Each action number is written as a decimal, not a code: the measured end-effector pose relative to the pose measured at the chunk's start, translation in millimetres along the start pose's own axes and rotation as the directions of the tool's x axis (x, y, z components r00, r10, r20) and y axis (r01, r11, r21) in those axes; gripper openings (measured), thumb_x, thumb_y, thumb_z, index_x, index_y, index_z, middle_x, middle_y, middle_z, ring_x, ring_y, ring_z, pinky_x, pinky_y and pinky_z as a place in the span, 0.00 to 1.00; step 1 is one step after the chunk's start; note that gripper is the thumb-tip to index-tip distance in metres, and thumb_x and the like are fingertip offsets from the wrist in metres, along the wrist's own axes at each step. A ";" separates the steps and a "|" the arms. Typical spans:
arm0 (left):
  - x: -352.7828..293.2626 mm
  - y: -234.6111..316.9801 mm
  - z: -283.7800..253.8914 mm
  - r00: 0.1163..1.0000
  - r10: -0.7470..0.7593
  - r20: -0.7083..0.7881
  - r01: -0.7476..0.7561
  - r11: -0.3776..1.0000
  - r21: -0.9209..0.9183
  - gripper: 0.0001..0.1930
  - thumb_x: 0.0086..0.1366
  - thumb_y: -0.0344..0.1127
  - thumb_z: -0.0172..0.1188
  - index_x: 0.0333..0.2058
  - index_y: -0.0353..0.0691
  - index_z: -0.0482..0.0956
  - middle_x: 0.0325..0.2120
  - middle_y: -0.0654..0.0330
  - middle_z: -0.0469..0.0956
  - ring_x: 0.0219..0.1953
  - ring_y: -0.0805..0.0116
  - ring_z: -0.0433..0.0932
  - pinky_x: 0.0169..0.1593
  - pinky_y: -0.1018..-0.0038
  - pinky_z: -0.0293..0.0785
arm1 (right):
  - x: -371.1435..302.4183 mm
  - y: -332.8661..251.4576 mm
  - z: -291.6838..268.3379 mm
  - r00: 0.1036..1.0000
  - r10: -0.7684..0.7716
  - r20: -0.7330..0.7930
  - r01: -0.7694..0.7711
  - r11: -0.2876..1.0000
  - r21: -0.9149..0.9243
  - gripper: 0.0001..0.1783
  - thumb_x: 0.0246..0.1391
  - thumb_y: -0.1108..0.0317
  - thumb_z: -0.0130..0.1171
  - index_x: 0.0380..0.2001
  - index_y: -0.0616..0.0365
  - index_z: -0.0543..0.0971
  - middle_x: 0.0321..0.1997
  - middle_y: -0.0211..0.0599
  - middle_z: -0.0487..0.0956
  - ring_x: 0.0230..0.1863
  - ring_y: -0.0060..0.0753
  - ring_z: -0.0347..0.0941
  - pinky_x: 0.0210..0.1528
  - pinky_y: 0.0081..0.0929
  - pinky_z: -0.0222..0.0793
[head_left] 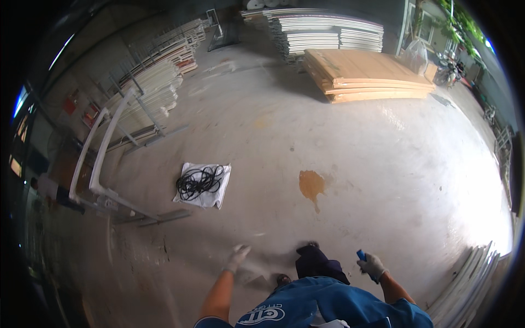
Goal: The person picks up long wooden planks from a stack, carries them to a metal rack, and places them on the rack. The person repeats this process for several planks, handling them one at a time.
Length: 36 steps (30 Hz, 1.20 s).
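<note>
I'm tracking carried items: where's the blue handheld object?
Head view, lower right: the blue handheld object is in the gloved right hand, right of the dark trousers.

I see room for the left hand right of the cable; left of it, a pale frame blocks.

Black cable: looped on white sheet, eight o'clock
Brown stain: on floor, four o'clock
Cardboard stack: two o'clock
</note>
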State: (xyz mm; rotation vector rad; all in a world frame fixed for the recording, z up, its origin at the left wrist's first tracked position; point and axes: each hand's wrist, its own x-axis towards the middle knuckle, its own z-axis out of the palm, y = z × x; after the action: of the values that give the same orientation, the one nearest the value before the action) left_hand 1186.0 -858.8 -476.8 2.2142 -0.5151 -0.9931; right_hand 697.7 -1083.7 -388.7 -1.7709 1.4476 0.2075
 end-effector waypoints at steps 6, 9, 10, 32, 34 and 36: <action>167.2 213.4 181.3 0.013 0.374 0.927 -0.539 0.784 -0.309 0.18 0.71 0.36 0.55 0.55 0.36 0.79 0.55 0.54 0.78 0.55 0.63 0.77 0.58 0.69 0.72 | 93.2 -38.5 -13.8 0.925 0.028 0.380 -0.056 0.996 0.062 0.22 0.58 0.55 0.59 0.49 0.60 0.76 0.32 0.41 0.83 0.28 0.34 0.81 0.31 0.34 0.78; 178.9 311.2 227.4 0.101 -0.010 0.995 -0.789 0.609 0.087 0.17 0.63 0.40 0.66 0.47 0.37 0.84 0.45 0.50 0.83 0.52 0.55 0.79 0.56 0.63 0.72 | 158.5 -79.8 -62.0 0.902 0.097 0.421 -0.191 0.963 0.189 0.22 0.58 0.56 0.59 0.49 0.61 0.77 0.32 0.40 0.83 0.28 0.33 0.80 0.31 0.33 0.78; 188.9 342.0 219.3 0.164 0.036 0.986 -0.802 0.587 0.112 0.17 0.61 0.42 0.68 0.44 0.38 0.85 0.41 0.52 0.84 0.48 0.58 0.81 0.53 0.64 0.73 | 176.8 -92.1 -78.5 0.902 0.109 0.418 -0.213 0.954 0.210 0.21 0.58 0.57 0.59 0.49 0.61 0.77 0.32 0.40 0.83 0.28 0.33 0.80 0.30 0.33 0.77; 692.7 691.9 -6.0 0.036 0.256 0.966 -0.568 0.801 -0.191 0.15 0.67 0.39 0.62 0.47 0.36 0.82 0.38 0.61 0.85 0.41 0.70 0.80 0.50 0.72 0.74 | 690.4 -516.4 -205.6 0.990 0.125 0.069 -0.141 0.931 0.336 0.20 0.57 0.63 0.56 0.50 0.61 0.78 0.33 0.35 0.81 0.29 0.27 0.75 0.29 0.29 0.71; 755.8 707.5 -4.5 0.053 0.225 0.973 -0.452 0.874 -0.177 0.17 0.69 0.41 0.61 0.50 0.35 0.80 0.42 0.60 0.84 0.44 0.70 0.80 0.51 0.73 0.74 | 727.8 -534.5 -216.2 0.987 0.135 0.086 -0.157 0.919 0.360 0.20 0.57 0.63 0.56 0.50 0.62 0.78 0.33 0.35 0.81 0.29 0.26 0.74 0.28 0.29 0.70; 821.2 719.4 0.4 0.114 0.312 0.943 -0.416 0.877 -0.240 0.17 0.72 0.39 0.59 0.51 0.32 0.78 0.42 0.60 0.83 0.43 0.73 0.79 0.51 0.76 0.75 | 766.7 -543.9 -230.3 0.980 0.149 0.129 -0.188 0.906 0.379 0.20 0.57 0.64 0.55 0.50 0.62 0.78 0.33 0.34 0.81 0.29 0.26 0.74 0.28 0.28 0.70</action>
State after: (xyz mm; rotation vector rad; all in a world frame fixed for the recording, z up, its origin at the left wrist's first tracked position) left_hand 1646.2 -1845.6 -396.4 1.0199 -1.6118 -2.0299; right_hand 1341.9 -1805.0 -427.1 -1.2977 1.4564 0.0839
